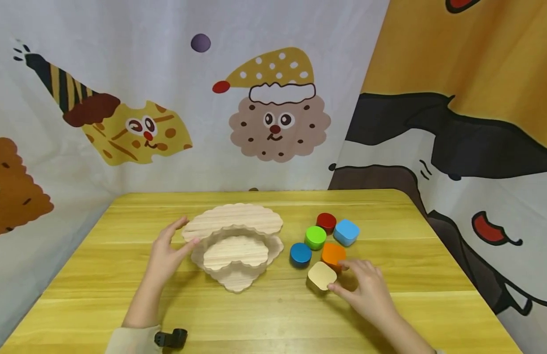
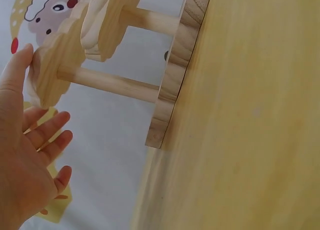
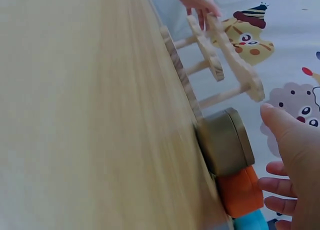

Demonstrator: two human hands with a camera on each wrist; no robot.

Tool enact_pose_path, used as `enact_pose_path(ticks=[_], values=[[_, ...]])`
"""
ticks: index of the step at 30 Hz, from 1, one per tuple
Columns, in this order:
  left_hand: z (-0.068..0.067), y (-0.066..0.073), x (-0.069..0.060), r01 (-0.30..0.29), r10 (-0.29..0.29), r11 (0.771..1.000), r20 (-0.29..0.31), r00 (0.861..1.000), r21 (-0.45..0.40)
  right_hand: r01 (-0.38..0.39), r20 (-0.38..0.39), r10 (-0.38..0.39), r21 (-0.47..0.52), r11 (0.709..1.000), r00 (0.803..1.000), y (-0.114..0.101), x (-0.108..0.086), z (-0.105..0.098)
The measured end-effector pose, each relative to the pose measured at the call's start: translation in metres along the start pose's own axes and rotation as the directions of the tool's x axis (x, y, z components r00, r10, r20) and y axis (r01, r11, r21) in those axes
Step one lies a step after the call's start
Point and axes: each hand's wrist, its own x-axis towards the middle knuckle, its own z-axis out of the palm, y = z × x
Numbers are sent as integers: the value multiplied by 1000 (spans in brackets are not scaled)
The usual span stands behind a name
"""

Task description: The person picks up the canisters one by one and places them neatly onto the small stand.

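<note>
Six coloured blocks [image 1: 315,237] on the counter [image 1: 233,324], right of the wooden stand [image 1: 235,250], none aboard yet! My right hand [image 1: 368,295] hovers at the cream block [image 1: 322,275], fingers apart; my left hand [image 1: 164,255], fingers loosely spread, is at the stand's edge.

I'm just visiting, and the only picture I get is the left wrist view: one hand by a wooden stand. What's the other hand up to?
Observer: The right hand is at the cream block, thumb and fingers apart; I can't tell whether it touches.
Visitor: Is that block on its own?
Observer: No, five more are grouped with it: an orange block, a dark blue block, a green block, a red block and a light blue block.
Visitor: Where are they all, then?
Observer: In the head view, they sit to the right of the wooden stand.
</note>
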Motion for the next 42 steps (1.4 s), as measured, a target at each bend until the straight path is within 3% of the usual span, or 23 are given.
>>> enact_pose_path(ticks=[9, 26, 42], values=[[2, -4, -1, 29, -29, 999, 11, 1000, -46, -16, 3, 16, 43, 999, 1000, -3, -8, 9], [2, -5, -4, 31, -33, 999, -43, 999, -40, -84, -43, 90, 111, 990, 995, -8, -12, 25], [1, -3, -3, 39, -41, 999, -55, 998, -31, 22, -129, -6, 127, 992, 992, -8, -12, 29]])
